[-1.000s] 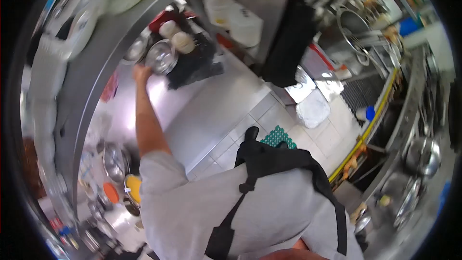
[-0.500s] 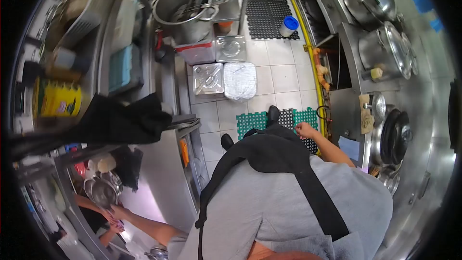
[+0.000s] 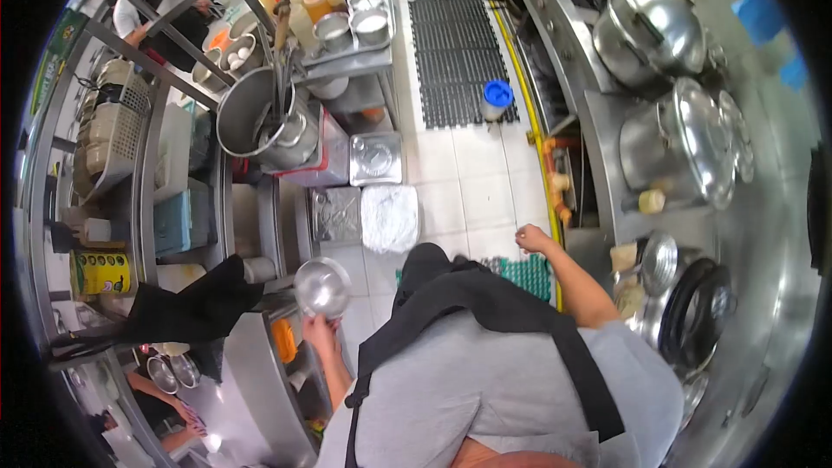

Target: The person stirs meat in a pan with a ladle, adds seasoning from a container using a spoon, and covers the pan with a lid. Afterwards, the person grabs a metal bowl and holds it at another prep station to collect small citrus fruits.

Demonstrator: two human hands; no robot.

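My left hand (image 3: 321, 329) grips a shiny round metal bowl (image 3: 321, 288) by its near edge, out to my left beside the counter. The fingers are closed on the bowl, and part of the grip is hidden. On my other side, my right hand (image 3: 531, 239) hangs over the floor with its fingers curled in and nothing visible in them. A foil-covered tray (image 3: 389, 218) on the floor lies between the two hands, farther forward.
A large pot (image 3: 256, 121) stands on a red-rimmed bin ahead on the left. A blue-lidded container (image 3: 497, 98) sits on the floor near the black mat (image 3: 451, 43). Pots (image 3: 672, 139) line the right side. Another person's hands (image 3: 186, 416) show beyond the left counter.
My left hand has drawn back from the left counter, bringing the metal bowl forward and to the right. The view has shifted, showing more of the shelves and another person at upper left.
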